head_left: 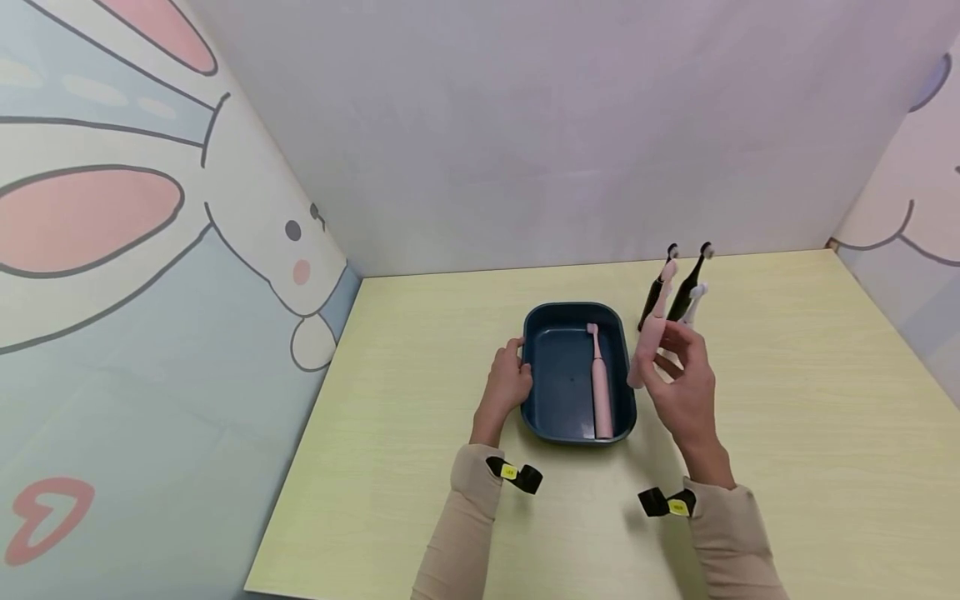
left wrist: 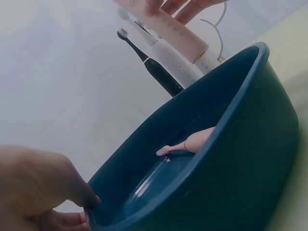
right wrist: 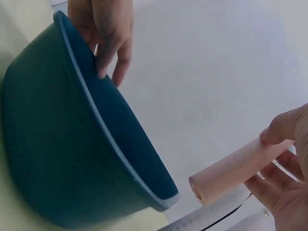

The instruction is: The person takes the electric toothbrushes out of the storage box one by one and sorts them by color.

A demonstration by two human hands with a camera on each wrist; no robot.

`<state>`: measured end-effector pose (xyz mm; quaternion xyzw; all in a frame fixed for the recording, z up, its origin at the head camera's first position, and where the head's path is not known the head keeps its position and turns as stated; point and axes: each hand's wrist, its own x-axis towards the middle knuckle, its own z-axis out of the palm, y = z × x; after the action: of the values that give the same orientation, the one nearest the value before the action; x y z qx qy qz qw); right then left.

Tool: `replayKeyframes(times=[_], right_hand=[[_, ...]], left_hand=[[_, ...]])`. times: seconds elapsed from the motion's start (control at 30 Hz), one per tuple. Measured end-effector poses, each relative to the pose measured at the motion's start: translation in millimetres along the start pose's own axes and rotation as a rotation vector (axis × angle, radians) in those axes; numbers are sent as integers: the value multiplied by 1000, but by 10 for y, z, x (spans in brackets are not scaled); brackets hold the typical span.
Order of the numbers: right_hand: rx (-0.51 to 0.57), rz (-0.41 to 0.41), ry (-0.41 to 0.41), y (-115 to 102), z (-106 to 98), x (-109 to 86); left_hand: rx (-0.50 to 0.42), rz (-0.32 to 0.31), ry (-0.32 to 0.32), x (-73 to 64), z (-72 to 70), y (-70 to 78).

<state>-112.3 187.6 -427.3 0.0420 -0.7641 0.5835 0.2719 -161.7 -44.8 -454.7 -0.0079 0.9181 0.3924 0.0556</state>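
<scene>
A dark blue basin [head_left: 557, 375] stands on the table, and a pink electric toothbrush [head_left: 602, 392] lies lengthwise along its right side. My left hand [head_left: 507, 380] grips the basin's left rim, thumb on the inside in the left wrist view. Between thumb and fingers my right hand [head_left: 682, 383] pinches a second pink electric toothbrush [head_left: 649, 340], head up, just right of the basin's right wall. Its round base faces the basin rim in the right wrist view. Behind that hand stand black electric toothbrushes [head_left: 686, 293] and a white electric toothbrush [left wrist: 174, 62], partly hidden.
The pale wooden table [head_left: 405, 400] meets a white backdrop [head_left: 525, 150] at its far edge. A wall with a cartoon rabbit [head_left: 255, 225] rises along the left side, and another printed wall [head_left: 900, 208] closes the right.
</scene>
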Motion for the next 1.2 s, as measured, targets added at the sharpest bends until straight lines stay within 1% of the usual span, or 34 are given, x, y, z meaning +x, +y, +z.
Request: replayKeyframes(times=[0.1,0.2,0.4,0.6,0.7,0.83,1.03,1.2], right_hand=[[19,-16,23,30,-33,-17],[13,-11,31,82,-49,-39],[-48,54,14,220,-56,-90],[-42,90,2,364,-28,-131],[-32,95,-2,303,-16,-152],[-44,92,-6,175,-11,-181],[-79,86,-9,177,5,-207],[-87,63,-6,234,27,-201]], left_hand=[[2,-4,0,-4,0,-2],[3,-10,-2,-10,-1,-4],[2,-14,-3,-15,3,-10],[-1,-20,-3,-21,14,-17],[-2,-24,-3,-21,21,-19],[-2,-26,3,-23,26,-21],[4,-19,5,-26,23,-21],[1,-12,6,-17,5,-4]])
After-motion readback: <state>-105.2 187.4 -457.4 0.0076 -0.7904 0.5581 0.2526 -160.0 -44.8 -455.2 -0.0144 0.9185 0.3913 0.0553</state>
